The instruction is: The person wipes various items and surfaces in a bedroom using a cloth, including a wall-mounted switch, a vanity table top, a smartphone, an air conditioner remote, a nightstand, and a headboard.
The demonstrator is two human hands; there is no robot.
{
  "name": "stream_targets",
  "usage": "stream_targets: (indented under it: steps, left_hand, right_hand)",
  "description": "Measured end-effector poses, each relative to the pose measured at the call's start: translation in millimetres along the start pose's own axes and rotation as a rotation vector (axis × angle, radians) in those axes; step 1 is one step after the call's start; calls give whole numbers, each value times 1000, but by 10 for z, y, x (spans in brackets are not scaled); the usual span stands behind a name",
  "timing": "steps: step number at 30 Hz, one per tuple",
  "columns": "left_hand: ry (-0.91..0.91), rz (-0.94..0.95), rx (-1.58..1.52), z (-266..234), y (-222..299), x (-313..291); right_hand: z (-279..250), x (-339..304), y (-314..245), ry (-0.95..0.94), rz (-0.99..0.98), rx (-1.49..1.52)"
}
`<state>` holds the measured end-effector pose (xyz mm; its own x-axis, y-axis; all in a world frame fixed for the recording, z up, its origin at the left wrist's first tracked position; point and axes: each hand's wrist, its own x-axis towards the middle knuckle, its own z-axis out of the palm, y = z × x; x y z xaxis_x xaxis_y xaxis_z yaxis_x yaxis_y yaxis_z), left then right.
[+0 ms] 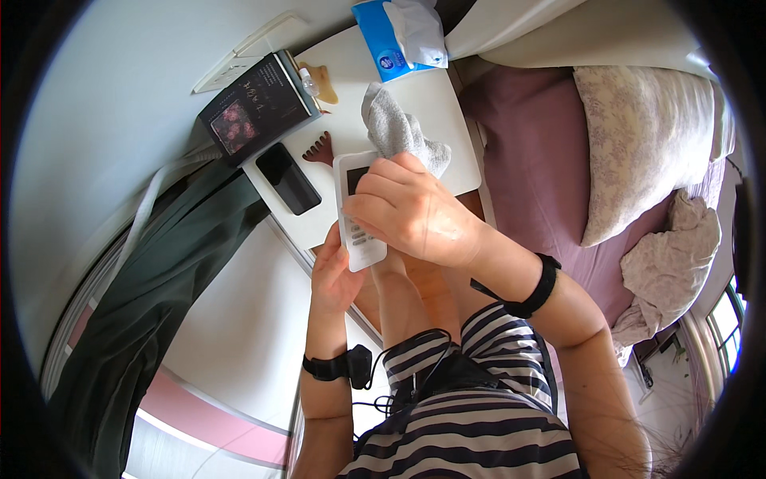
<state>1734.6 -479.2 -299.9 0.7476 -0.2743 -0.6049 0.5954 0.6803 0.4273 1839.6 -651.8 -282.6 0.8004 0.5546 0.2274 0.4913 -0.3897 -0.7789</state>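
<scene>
White remote control (359, 239), held in left hand (329, 273), right hand (408, 206) curled over it, grip unclear

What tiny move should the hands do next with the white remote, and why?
Maybe slide the right hand lower along the white remote: it covers part of the dark screen and seems to hold the grey cloth, some buttons below show, and the left hand supports the lower end.

Smooth plastic remote (364, 249), rough cloth (396, 124)
</scene>
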Motion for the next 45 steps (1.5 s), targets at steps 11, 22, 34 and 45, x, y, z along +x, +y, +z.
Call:
stream_targets:
  steps: [11, 22, 34, 45]
  left_hand:
    - [-5, -20, -37, -56, -21, 27]
    - [-52, -17, 0, -79, -22, 19]
    - [-82, 10, 2, -82, 13, 47]
    - [-72, 160, 36, -16, 29, 141]
  right_hand:
    - [31, -26, 72, -5, -113, -4]
    - [13, 52, 205, -41, -211, -69]
    - [91, 86, 376, 169, 107, -64]
    - [384, -413, -41, 104, 374, 105]
